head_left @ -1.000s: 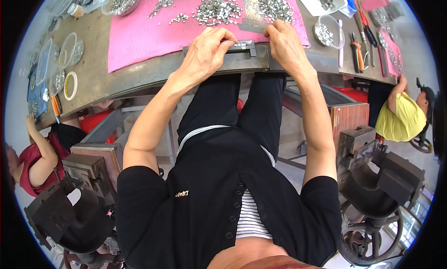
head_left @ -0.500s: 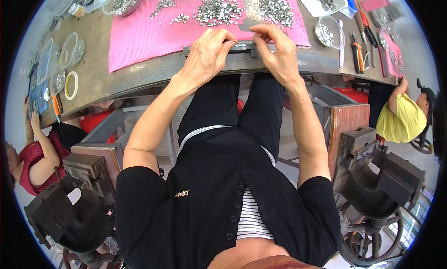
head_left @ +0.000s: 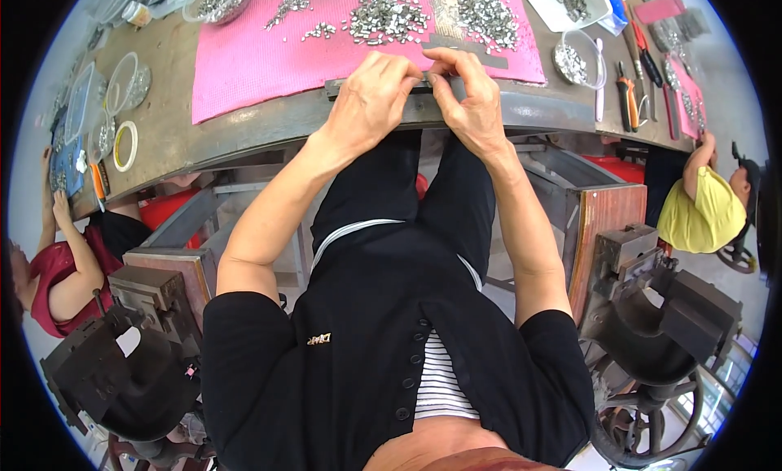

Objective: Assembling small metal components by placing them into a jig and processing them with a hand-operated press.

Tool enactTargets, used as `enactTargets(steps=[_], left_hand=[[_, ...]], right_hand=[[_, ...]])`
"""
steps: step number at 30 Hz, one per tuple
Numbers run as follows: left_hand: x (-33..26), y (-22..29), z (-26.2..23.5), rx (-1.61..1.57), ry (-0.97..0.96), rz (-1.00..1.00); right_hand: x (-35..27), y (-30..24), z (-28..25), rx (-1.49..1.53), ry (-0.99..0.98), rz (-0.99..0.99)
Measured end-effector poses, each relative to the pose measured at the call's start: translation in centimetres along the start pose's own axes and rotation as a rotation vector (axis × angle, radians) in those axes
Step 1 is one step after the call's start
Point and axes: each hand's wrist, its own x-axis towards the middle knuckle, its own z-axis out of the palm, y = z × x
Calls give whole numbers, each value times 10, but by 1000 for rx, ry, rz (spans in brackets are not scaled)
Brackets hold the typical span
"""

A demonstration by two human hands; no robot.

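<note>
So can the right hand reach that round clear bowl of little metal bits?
Probably yes: the right hand is at the table edge, and the clear bowl sits just beyond it with nothing between.

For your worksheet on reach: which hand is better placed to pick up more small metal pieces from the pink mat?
Right, probably. The right hand sits just below the nearest heap of metal pieces; the left hand rests on the metal bar.

Grey workbench (head_left: 244, 129): pink mat (head_left: 261, 55), clear bowls (head_left: 122, 76), tape roll (head_left: 125, 145), pliers (head_left: 626, 96).

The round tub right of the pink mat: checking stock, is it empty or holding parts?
Holding parts: small metal pieces cover the bottom of the tub.
</note>
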Motion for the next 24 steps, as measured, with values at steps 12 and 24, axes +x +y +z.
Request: enactTargets(steps=[12,24], left_hand=[[-8,6,6,83,100,-18],[-14,11,5,84,97,-50]], right_hand=[[2,1,2,-80,11,-80],[-2,0,3,-293,-24,-348]])
